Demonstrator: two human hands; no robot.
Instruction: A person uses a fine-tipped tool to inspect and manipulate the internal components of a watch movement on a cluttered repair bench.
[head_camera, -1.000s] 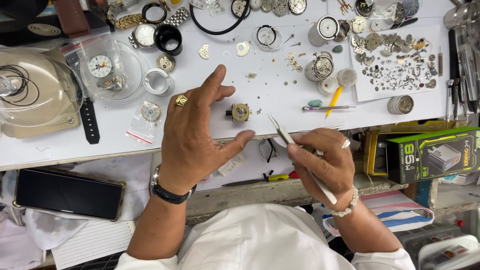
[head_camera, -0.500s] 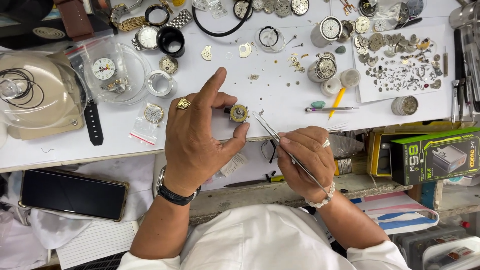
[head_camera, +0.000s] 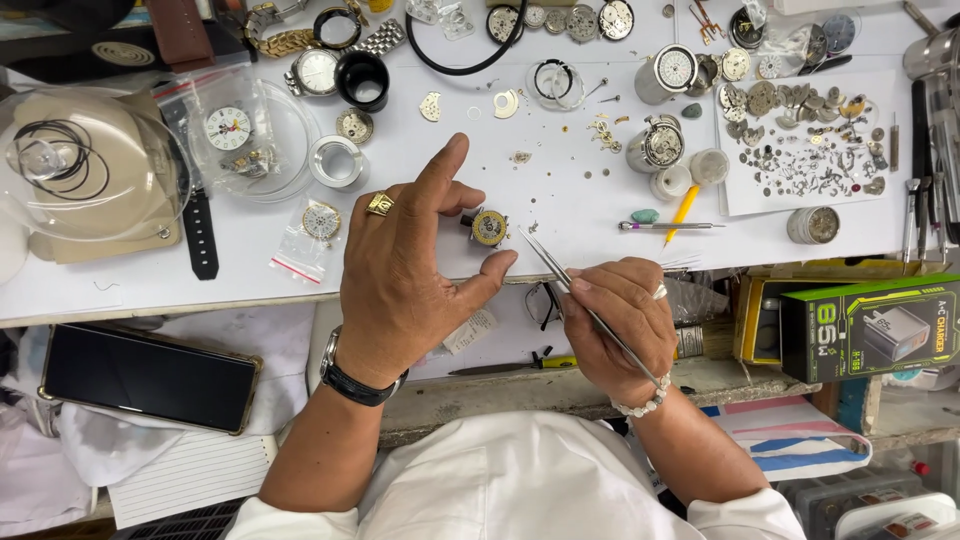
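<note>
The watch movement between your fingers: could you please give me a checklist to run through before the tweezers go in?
1. Movement pinched by left hand, between thumb and a finger: ok.
2. Tweezers gripped in right hand: ok.
3. Tips aimed at the movement, just short of it: ok.
4. Tips holding a part: cannot tell, too small.
5. Bench near the movement free of loose parts: not ok, small bits lie close by.
6. Movement face in view: ok, left index lifted clear.
</note>
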